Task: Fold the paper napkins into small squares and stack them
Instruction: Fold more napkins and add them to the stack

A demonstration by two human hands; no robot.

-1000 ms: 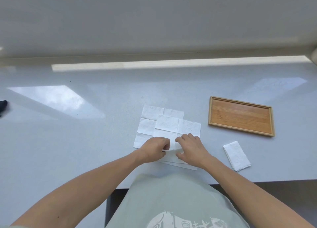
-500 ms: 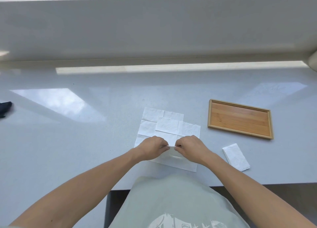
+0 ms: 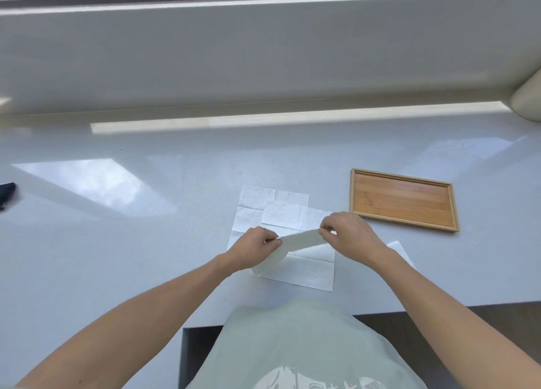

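Behind right forearm (image 3: 389, 268), folded napkin (image 3: 402, 249), mostly hidden.

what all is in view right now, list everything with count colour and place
lifted napkin: one, white, held up between both hands over the pile
flat napkins: overlapping pile, count unclear, white, table centre
folded napkin: one, white, near edge, mostly hidden by right forearm
wooden tray: one, light brown, empty, right of the pile
dark object: one, black, cut off at left edge
table: one, pale grey, glossy
left hand: pinching napkin's left end
right hand: pinching napkin's right end
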